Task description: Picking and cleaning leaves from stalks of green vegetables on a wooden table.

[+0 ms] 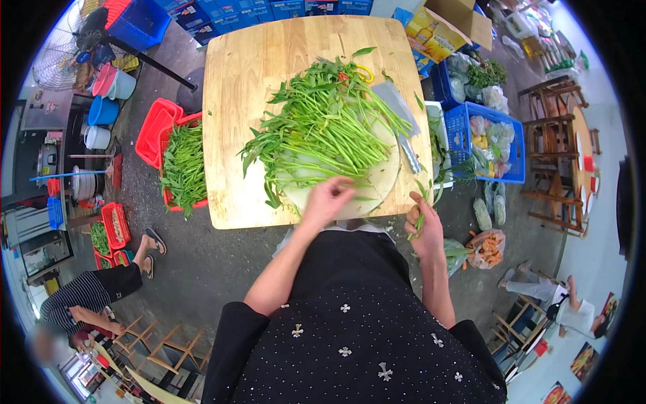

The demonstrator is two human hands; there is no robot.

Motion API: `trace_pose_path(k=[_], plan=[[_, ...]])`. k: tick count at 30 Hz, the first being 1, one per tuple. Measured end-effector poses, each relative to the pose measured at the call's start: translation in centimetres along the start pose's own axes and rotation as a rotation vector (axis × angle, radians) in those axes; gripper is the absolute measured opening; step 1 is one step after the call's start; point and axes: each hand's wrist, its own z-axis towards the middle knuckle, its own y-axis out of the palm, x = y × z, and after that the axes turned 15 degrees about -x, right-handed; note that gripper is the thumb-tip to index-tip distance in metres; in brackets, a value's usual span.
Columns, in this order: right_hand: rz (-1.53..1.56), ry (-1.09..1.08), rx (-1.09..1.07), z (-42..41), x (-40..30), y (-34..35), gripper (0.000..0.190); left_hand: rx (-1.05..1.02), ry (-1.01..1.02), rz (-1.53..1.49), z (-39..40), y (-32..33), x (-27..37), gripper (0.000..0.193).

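A large heap of water spinach (333,126) lies on a round cutting board (386,184) on the wooden table (237,65). My left hand (329,199) hovers at the near edge of the heap, fingers curled and blurred; whether anything sits between the fingertips is unclear. Just off the table's near right corner, my right hand (425,224) grips a few green stems (419,222). A cleaver (398,106) rests flat right of the heap, some stems lying over its blade. Beyond it, yellow-handled scissors (366,74) are partly covered by leaves.
A red basket (169,194) of water spinach stands against the table's left side. To the right are a blue crate (517,151) of bagged vegetables and a bag of carrots (487,250) on the floor. A fan (75,55) stands far left. Other people are at lower left and right.
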Motion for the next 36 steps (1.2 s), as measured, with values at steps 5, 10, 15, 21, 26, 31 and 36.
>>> trace_pose_path(k=[5, 10, 15, 21, 26, 31, 36], plan=[[0.268, 0.056, -0.077, 0.0, -0.1, -1.6, 0.032, 0.012, 0.041, 0.654, -0.7, -3.4, -6.0, 0.023], [0.435, 0.152, -0.008, -0.3, 1.3, -3.1, 0.028, 0.017, 0.157, 0.752, 1.1, 0.3, -6.5, 0.02], [0.223, 0.142, 0.07, -1.0, 2.5, -3.0, 0.023, -0.029, 0.091, 0.776, 2.0, 0.4, -5.9, 0.02], [-0.041, 0.043, 0.129, -1.3, 2.0, -1.0, 0.018, 0.258, -0.019, -0.621, 1.1, -1.4, -0.2, 0.02], [-0.091, 0.036, -0.123, 0.6, 0.6, 3.4, 0.019, 0.163, 0.049, -1.191, -1.6, -1.8, 6.4, 0.016], [-0.409, -0.027, -0.164, 1.7, 0.7, 10.3, 0.026, 0.167, 0.057, -1.321, -3.0, -0.2, 9.1, 0.011], [-0.652, -0.205, -0.273, 2.0, 2.4, 12.0, 0.02, 0.149, 0.097, -1.316, -3.5, 0.2, 9.2, 0.011]])
